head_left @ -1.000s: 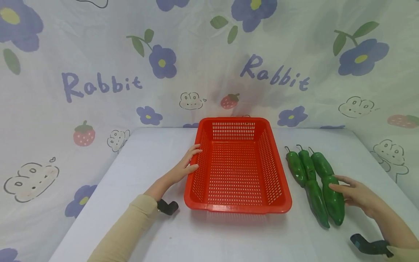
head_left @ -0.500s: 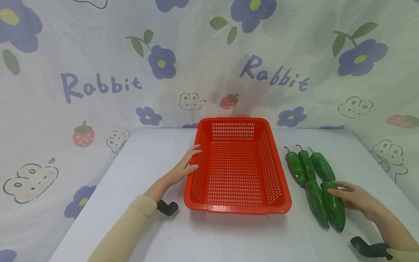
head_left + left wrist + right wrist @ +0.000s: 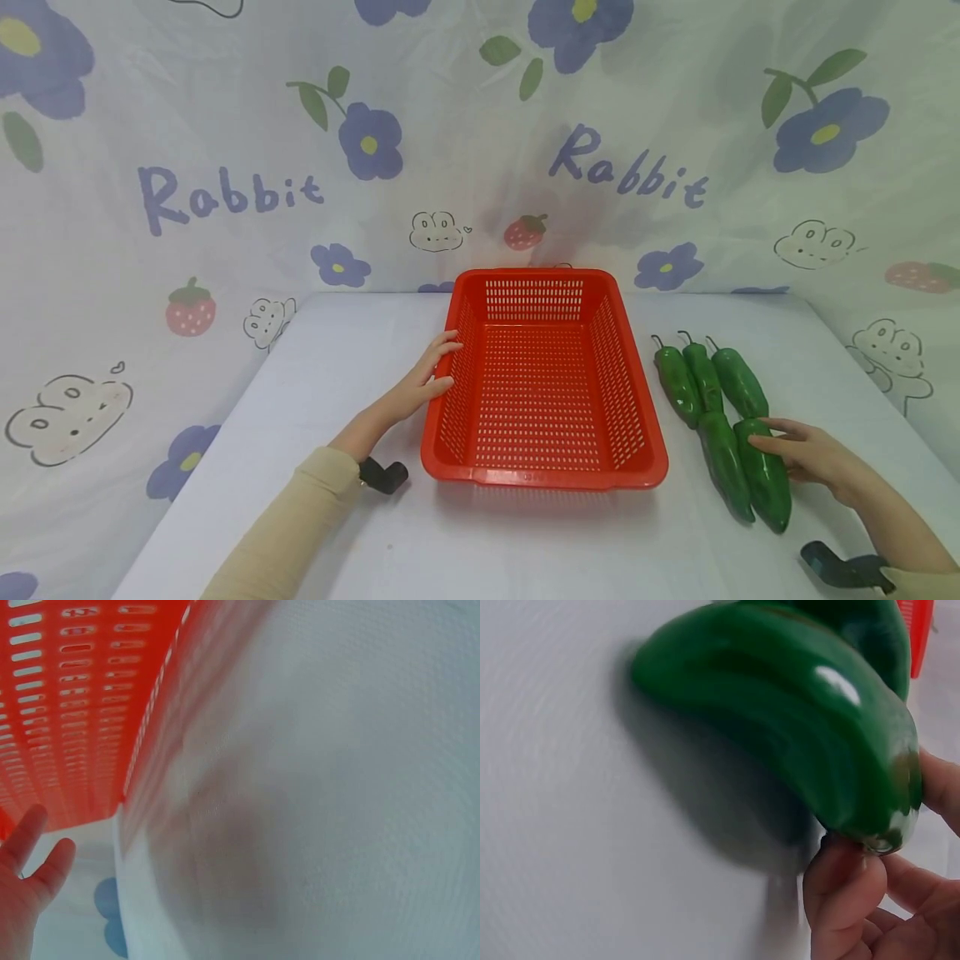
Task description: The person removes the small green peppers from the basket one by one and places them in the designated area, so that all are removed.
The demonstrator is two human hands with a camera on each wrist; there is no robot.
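Beside the red plastic basket (image 3: 543, 478) lie several green peppers in two rows on the right of the table. My right hand (image 3: 813, 457) pinches the stem end of the nearest pepper on the right (image 3: 771, 496). In the right wrist view, thumb and fingers sit on either side of that pepper's end (image 3: 780, 712), and its curved body casts a shadow on the cloth. Close to its left lies another long pepper (image 3: 723, 467). My left hand (image 3: 416, 383) rests on the basket's left rim with its fingers extended; two fingers (image 3: 52, 874) show beside the basket wall.
Three more peppers form the back row, such as the leftmost one (image 3: 677, 387). A white cloth (image 3: 360, 350) covers the table, and a printed curtain (image 3: 480, 125) hangs right behind it. Dark wrist-camera mounts (image 3: 384, 477) stick out at both wrists.
The right hand and the pepper it pinches have shifted slightly toward the near edge, apart from the pepper behind. The left hand and basket stay put.
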